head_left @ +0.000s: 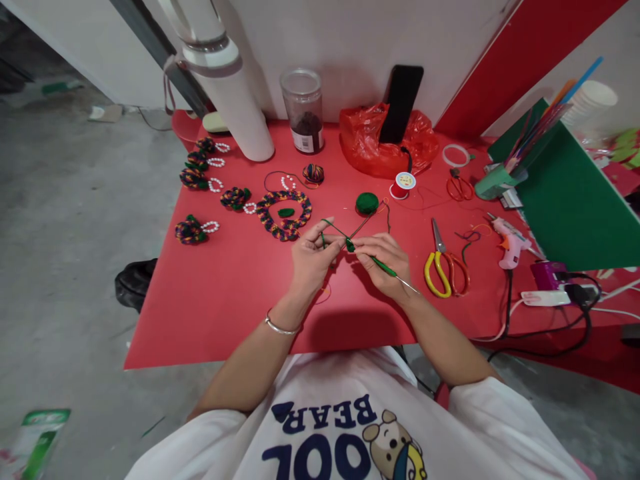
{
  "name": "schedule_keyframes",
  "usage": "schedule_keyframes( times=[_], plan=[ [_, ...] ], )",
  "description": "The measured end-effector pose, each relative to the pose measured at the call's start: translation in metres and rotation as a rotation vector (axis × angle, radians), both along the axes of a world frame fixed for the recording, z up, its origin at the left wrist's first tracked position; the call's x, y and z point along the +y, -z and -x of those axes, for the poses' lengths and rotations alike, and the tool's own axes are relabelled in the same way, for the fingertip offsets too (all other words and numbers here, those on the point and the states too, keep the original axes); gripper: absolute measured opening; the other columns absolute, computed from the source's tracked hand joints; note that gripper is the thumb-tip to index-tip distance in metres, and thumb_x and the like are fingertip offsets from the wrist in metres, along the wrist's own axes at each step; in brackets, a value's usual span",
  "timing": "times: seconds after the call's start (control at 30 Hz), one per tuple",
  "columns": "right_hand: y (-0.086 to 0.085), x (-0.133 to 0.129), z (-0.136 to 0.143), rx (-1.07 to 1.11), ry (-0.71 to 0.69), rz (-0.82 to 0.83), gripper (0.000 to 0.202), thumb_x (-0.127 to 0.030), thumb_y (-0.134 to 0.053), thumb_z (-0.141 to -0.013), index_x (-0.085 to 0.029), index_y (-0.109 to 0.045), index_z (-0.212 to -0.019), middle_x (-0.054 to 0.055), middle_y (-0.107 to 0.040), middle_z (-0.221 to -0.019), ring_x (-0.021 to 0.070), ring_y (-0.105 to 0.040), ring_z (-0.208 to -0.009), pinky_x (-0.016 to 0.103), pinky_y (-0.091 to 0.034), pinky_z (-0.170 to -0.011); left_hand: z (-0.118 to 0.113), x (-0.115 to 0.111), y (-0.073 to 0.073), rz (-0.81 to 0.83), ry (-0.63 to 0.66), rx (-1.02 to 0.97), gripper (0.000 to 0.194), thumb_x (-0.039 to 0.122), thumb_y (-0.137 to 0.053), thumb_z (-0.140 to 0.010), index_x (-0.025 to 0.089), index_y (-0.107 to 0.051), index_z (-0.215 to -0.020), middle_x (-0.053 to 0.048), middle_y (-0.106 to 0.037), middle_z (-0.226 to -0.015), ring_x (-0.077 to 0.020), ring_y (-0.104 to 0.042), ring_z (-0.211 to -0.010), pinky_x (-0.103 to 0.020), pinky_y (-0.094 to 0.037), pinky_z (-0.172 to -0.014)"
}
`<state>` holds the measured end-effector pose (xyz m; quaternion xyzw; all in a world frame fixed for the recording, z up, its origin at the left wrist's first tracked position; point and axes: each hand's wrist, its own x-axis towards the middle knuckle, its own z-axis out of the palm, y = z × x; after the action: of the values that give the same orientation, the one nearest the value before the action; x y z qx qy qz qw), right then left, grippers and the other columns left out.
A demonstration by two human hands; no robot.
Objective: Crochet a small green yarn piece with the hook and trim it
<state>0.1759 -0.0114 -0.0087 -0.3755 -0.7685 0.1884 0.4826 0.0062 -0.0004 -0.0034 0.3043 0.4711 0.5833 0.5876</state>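
Over the middle of the red table, my left hand pinches a small green crochet piece, with green yarn running over its raised index finger. My right hand is closed round the green handle of a crochet hook, whose metal end points toward my right wrist. The hook's working tip is hidden at the green piece. Just beyond my hands lies a green yarn ball. A multicoloured crocheted ring lies to the left, with a small green piece inside it.
Several crocheted pieces with bead loops lie at the left. A white bottle, a jar and a phone on a red bag stand behind. Yellow-handled scissors, a glue gun and cables are at the right.
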Motion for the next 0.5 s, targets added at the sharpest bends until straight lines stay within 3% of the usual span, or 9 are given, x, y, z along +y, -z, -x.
schedule_keyframes(
  times=[0.5],
  plan=[
    [-0.0002, -0.0009, 0.0027, 0.047, 0.027, 0.023, 0.013, -0.027, -0.062, -0.099, -0.027, -0.074, -0.096, 0.006, -0.08, -0.107, 0.022, -0.074, -0.096, 0.045, -0.058, -0.087, -0.0018, -0.003, -0.0034, -0.01, 0.008, 0.0, 0.061, 0.02, -0.087, -0.061, 0.014, -0.07, -0.119, -0.003, -0.076, -0.077, -0.0098, -0.063, -0.056, -0.019, -0.045, -0.05]
  ],
)
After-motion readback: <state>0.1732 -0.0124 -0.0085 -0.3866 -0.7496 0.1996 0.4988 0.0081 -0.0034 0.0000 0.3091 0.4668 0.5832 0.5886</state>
